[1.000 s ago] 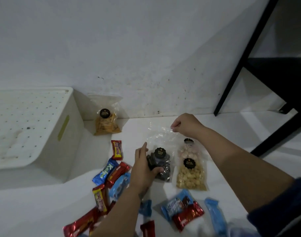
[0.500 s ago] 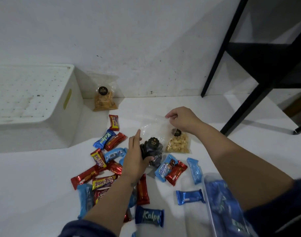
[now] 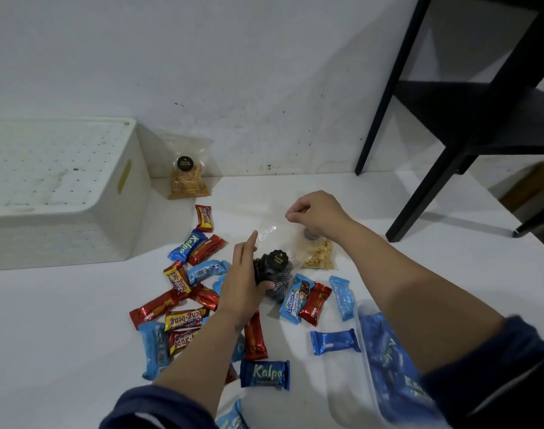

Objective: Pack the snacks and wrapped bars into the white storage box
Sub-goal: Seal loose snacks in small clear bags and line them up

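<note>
A clear bag of dark cookies [image 3: 275, 269] with a black sticker lies at the middle of the white floor. My left hand [image 3: 244, 278] grips its lower part between thumb and fingers, index finger pointing up. My right hand [image 3: 317, 213] pinches the bag's clear top edge. Behind it lies a bag of yellow snacks [image 3: 318, 255]. Several wrapped bars [image 3: 184, 318] in red, blue and yellow are scattered left of and below my hands, among them a dark blue Kalpa bar [image 3: 264, 373]. The white storage box [image 3: 57, 193] stands at the left with its perforated lid on.
A bag of orange sticks [image 3: 187, 178] leans against the wall beside the box. A clear plastic tub [image 3: 388, 366] holding blue bars sits at the lower right under my right arm. Black furniture legs [image 3: 419, 218] stand at the right.
The view has tilted down and back, so more bars and the clear tub show. Both hands keep their hold on the cookie bag, which has shifted slightly over the yellow snack bag.
</note>
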The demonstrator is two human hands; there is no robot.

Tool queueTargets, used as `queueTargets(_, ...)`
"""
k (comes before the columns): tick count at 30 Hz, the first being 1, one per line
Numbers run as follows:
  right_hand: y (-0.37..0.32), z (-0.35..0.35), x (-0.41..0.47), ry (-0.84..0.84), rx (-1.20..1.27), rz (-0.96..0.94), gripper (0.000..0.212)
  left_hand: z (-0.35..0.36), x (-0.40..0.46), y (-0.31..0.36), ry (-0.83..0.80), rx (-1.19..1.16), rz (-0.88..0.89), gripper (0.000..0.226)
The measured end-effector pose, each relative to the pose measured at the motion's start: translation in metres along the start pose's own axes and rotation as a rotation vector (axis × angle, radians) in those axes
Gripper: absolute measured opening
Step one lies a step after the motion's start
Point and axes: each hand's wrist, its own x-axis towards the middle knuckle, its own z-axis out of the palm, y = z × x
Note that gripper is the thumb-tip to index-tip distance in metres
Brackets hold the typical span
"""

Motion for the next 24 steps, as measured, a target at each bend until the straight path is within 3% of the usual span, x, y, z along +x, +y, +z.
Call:
queueTargets(4, -0.003, 0.001, 0.001, 0.03, -0.007, 0.017, 0.007, 0.0, -0.002, 0.001, -0.003, 0.009, 0.001, 0.103)
queueTargets(9, -0.011, 0.003, -0.001, -0.047, 0.018, -0.016, 0.017, 0.002, -0.003, 0.0, 0.004, 0.011, 0.0, 0.103)
queueTargets(12, -0.013, 0.005, 0.002, -0.012, -0.001, -0.009, 0.005, 0.002, -0.002, 0.001, -0.002, 0.03, 0.015, 0.104)
queueTargets(17, -0.015, 0.009, 0.004, 0.011, -0.031, -0.02, 0.004, 0.004, -0.003, 0.0, 0.003, 0.025, 0.002, 0.105)
queueTargets(24, -0.022, 0.016, 0.003, 0.021, -0.071, -0.028, 0.013, 0.005, -0.002, -0.002, 0.002, -0.005, 0.014, 0.103)
